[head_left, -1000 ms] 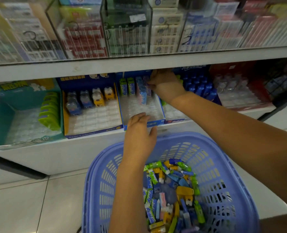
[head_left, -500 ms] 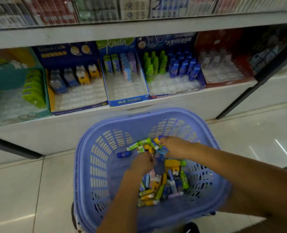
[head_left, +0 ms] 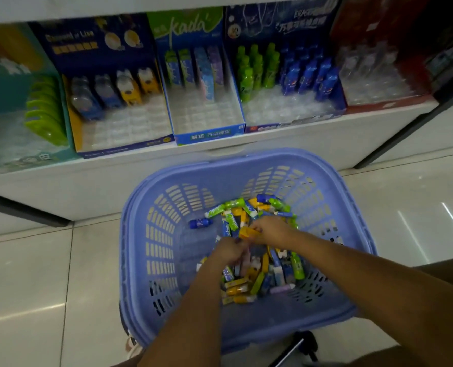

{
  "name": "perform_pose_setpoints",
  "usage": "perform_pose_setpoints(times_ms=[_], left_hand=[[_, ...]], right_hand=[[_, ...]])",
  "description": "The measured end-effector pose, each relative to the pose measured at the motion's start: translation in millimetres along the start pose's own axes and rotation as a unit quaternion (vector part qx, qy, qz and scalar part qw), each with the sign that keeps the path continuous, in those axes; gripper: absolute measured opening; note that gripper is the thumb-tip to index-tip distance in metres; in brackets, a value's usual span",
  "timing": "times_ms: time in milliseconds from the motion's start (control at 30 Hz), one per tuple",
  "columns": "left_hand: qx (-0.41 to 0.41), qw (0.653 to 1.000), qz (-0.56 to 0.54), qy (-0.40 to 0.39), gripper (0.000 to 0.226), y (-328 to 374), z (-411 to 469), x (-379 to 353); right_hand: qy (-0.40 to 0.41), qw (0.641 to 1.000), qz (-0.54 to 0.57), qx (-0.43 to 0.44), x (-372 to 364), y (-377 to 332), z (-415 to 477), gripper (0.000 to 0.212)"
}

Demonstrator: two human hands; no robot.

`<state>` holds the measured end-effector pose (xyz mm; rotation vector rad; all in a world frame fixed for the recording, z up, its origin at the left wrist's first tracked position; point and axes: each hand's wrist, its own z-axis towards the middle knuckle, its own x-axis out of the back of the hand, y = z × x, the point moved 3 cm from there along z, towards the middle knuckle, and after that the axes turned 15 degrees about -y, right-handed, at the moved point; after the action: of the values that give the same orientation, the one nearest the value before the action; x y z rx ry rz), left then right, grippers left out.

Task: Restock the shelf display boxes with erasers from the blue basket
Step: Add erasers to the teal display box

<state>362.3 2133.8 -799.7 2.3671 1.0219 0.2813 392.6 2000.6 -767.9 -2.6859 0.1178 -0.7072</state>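
Two hands reached into one blue basket [head_left: 130, 234] at lower centre of the frame. The right hand [head_left: 269, 230] pinched a yellow eraser [head_left: 248, 232]; the left hand [head_left: 229, 251] curled into the mixed erasers [head_left: 260, 276], its hold unclear. Five display boxes [head_left: 207, 136] lined the shelf [head_left: 140, 181] above. With colours jumbled, a piece could land in the wrong box.

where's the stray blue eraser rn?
Head view: the blue eraser lies alone on the floor of the blue basket, left of the eraser pile, above-left of the left hand.
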Motion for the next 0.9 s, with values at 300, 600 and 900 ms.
perform_pose_setpoints(times_ms=[300, 600, 900], left_hand=[[0.013, 0.961, -0.250, 0.114, 0.025, -9, 1, 29], [-0.074, 0.964, -0.255, -0.008, 0.018, 32, -23, 44], [-0.117, 0.979, -0.167, -0.006, 0.018, 65, -58, 63]], right_hand=[[-0.218, 0.965, -0.140, -0.041, -29, 4, 3, 0.039], [-0.191, 0.935, -0.296, -0.034, -38, -4, 15, 0.021], [-0.138, 0.934, -0.330, 0.029, -35, 0, -1, 0.019]])
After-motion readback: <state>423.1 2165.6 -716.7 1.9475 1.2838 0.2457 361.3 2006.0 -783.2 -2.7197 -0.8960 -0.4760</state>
